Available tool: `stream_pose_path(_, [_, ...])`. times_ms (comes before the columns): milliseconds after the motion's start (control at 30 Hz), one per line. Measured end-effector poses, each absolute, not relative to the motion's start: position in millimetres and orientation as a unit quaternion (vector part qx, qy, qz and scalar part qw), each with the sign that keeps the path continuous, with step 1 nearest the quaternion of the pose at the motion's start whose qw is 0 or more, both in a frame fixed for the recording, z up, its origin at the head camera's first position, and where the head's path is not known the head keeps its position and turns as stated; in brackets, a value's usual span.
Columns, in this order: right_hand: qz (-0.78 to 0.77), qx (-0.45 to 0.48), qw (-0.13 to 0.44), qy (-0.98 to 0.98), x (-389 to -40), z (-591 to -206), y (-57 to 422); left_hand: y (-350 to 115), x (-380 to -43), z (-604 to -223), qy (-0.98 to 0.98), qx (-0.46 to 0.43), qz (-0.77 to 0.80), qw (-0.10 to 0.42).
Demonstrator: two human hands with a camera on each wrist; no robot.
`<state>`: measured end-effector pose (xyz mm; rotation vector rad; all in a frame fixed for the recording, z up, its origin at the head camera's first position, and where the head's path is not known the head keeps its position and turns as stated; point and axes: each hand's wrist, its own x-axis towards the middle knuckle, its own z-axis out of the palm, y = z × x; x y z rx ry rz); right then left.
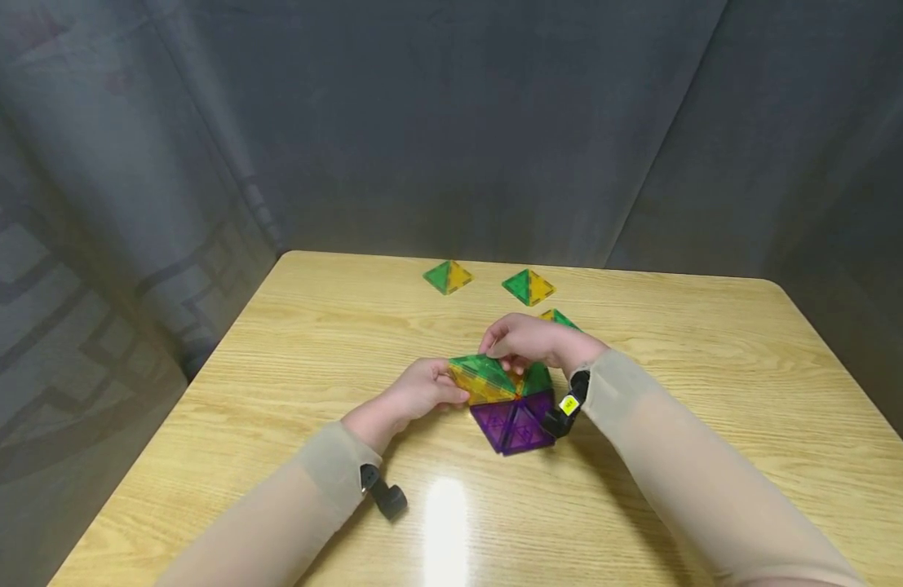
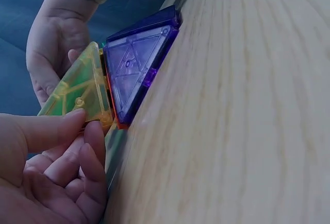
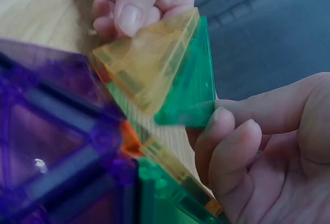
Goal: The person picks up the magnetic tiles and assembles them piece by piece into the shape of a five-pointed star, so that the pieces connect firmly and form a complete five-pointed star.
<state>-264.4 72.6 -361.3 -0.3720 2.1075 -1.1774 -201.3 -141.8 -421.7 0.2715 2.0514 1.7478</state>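
A joined yellow triangular magnetic tile [image 3: 147, 56] and green triangular magnetic tile [image 3: 188, 85] lean up between the hands. My left hand [image 1: 420, 388] pinches the yellow tile at its outer corner between thumb and fingers. From the far side, my right hand [image 1: 530, 338] grips the green tile by its corner. Several purple triangular tiles [image 1: 524, 430] form a raised piece right beside the pair, with an orange edge [image 3: 130, 139] showing along it. Another green tile [image 1: 539, 379] adjoins the purple ones, partly hidden by the right wrist.
Two flat green-and-yellow tile pairs, a left one [image 1: 436, 278] and a right one [image 1: 520, 285], lie toward the table's back edge. A further pair [image 1: 563, 319] sits behind the right hand, partly covered. Grey curtains [image 1: 451, 130] hang behind the wooden table [image 1: 275, 424].
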Motion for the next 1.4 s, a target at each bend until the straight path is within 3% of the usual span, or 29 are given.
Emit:
stream_pose_path(633, [-0.395,-0.138,0.314,0.852,-263.6,-360.5,69.8,-140.0,-203.1,-425.2,0.772,0.105,0.596,0.192])
stream_pose_path(1300, [-0.411,-0.139,0.337,0.836,-260.9,-357.1,71.2,-137.4,-201.9,-423.5,0.764,0.101,0.604,0.201])
stream_pose_path(1400, [-0.423,-0.131,0.319,0.838,-261.6,-357.5,73.3,-137.1,-202.7,-424.7,0.764,0.101,0.606,0.196])
